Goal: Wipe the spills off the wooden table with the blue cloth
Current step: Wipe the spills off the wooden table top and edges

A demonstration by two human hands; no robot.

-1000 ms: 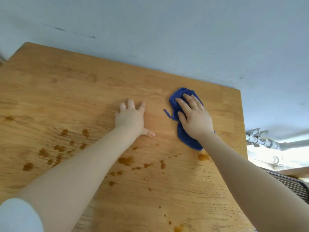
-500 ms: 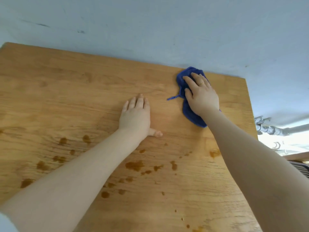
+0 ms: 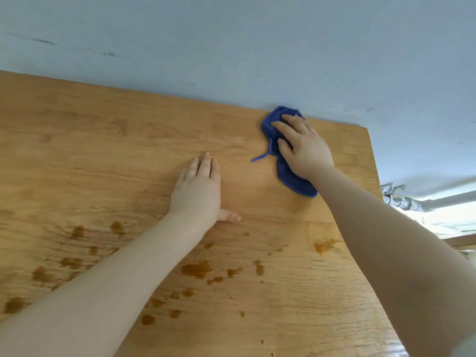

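The blue cloth [image 3: 291,180] lies bunched on the wooden table [image 3: 103,150] near its far right corner, its top end touching the far edge. My right hand [image 3: 302,146] presses flat on the cloth, fingers spread over it. My left hand [image 3: 199,191] rests palm down on the bare wood at the middle, holding nothing, thumb out to the right. Brown spills [image 3: 197,269] dot the near half of the table, with a smeared one [image 3: 322,246] by my right forearm and more drops [image 3: 72,253] at the left.
A pale blue wall [image 3: 257,47] rises right behind the table's far edge. Past the right edge runs a grey pipe [image 3: 412,202] with a bright opening below it.
My right hand has pushed the cloth away from me, from mid-table up to the far edge. My left hand has stayed planted in place.
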